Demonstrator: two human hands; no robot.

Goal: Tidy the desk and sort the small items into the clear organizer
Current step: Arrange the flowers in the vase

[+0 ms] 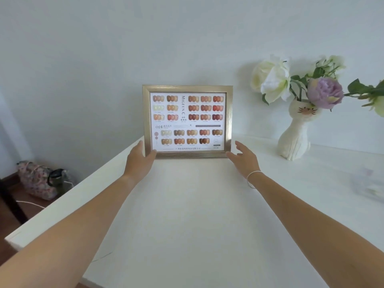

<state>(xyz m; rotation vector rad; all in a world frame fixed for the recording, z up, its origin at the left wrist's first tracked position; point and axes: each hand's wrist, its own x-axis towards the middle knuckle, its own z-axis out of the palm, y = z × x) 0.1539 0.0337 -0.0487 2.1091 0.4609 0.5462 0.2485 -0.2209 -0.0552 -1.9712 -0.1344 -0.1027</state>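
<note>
A framed colour chart (187, 121) stands upright at the far edge of the white desk (187, 215), against the wall. The left hand (138, 161) grips its lower left corner, thumb on the front. The right hand (244, 157) sits just beside the lower right corner, fingers spread, gripping nothing; a cat-shaped vase (296, 134) of flowers stands far right.

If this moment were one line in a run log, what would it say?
left hand grips framed chart corner | right hand open beside frame | frame upright on desk | organizer unclear

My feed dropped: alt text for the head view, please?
Left hand holds the lower-left corner of an upright gold picture frame on a white desk; right hand is open beside its lower-right corner. Cat vase stands right.
</note>
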